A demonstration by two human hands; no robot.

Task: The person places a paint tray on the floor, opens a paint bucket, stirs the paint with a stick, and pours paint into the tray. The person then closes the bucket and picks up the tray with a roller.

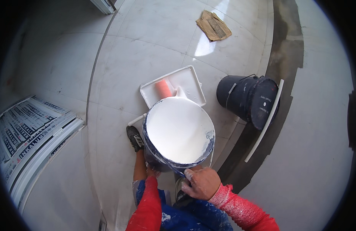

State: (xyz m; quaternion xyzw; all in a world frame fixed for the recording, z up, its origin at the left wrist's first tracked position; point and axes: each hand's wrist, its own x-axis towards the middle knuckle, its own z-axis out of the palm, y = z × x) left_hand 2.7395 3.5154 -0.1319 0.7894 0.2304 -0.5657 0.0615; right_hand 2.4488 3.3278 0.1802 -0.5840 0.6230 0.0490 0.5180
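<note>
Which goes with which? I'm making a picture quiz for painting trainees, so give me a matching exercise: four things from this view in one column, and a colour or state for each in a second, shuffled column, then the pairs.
Things:
1. paint bucket
2. roller
3. black bucket
4. cardboard piece

Colour or state:
A. lying on its side on the floor
B. orange, resting in the white tray
C. flattened, brown, far off on the tiles
D. full of white paint, tipped toward the tray, held by the left hand and right hand

Pairs: 1-D, 2-B, 3-A, 4-C
</note>
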